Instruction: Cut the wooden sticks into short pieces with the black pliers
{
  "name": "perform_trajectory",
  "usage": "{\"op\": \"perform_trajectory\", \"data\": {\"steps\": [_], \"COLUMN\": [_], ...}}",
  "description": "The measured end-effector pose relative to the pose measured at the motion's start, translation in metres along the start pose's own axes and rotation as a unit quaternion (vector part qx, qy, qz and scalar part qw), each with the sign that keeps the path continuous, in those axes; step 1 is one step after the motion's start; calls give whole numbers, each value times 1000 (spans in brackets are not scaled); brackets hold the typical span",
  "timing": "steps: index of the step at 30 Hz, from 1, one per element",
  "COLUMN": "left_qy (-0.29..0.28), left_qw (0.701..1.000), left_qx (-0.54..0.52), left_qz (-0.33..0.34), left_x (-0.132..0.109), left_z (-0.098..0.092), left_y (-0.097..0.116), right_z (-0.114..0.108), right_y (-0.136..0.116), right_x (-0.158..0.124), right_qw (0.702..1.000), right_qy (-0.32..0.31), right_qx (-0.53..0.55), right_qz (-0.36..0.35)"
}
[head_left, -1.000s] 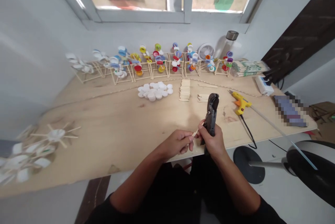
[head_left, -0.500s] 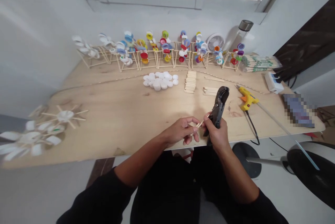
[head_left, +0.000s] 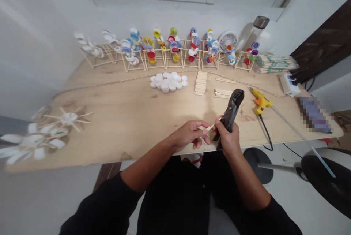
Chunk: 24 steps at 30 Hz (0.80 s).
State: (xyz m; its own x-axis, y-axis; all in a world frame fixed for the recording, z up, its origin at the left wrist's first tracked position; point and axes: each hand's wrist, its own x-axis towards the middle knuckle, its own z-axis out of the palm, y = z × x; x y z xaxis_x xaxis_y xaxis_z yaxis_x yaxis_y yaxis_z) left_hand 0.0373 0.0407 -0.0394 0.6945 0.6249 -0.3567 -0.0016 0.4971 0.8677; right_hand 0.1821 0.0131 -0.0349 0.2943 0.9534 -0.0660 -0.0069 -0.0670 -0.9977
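**Item:** one short wooden craft stick point(head_left: 209, 128), being held up over the front edge of the table, its far end just beside the head of a dark metal cutter point(head_left: 229, 114).

**Step in hand (judged):** the stick is being lined up against the cutter for trimming. The next move calls for seating it squarely in the cutter's blades.

**Left hand** point(head_left: 189, 135): thumb and fingertips are pinching together on the stick, the remaining fingers curling loosely beneath.

**Right hand** point(head_left: 229, 140): fingers are clamping around the cutter's handles. Whether the blades are parted cannot be told from this view.

**Nearby, on the plywood table** point(head_left: 109, 136): a heap of white bottle caps point(head_left: 168, 82), a stack of craft sticks point(head_left: 200, 83), a smaller stack point(head_left: 222, 93) and a yellow glue gun point(head_left: 261, 101).

**Farther off:** stick stands threaded with coloured caps point(head_left: 164, 49) are lining the back of the table, and a white-capped stick wheel point(head_left: 68, 118) is lying at the left.
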Motion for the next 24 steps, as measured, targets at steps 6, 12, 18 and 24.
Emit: {"op": "perform_trajectory", "data": {"steps": [6, 12, 18, 24], "left_qy": [-1, 20, 46, 84], "left_qw": [1000, 999, 996, 988], "left_qx": [-5, 4, 39, 71], "left_qz": [11, 36, 71, 104], "left_x": [0, -2, -6, -21], "left_z": [1, 4, 6, -3], "left_y": [-1, -2, 1, 19], "right_z": [1, 1, 1, -6], "right_y": [1, 0, -6, -16], "right_x": [-1, -2, -5, -16], "right_qw": [1000, 1000, 1000, 997], "right_qy": [11, 20, -3, -72], "right_qx": [1, -4, -4, -17], "right_qz": [2, 2, 0, 11]}}
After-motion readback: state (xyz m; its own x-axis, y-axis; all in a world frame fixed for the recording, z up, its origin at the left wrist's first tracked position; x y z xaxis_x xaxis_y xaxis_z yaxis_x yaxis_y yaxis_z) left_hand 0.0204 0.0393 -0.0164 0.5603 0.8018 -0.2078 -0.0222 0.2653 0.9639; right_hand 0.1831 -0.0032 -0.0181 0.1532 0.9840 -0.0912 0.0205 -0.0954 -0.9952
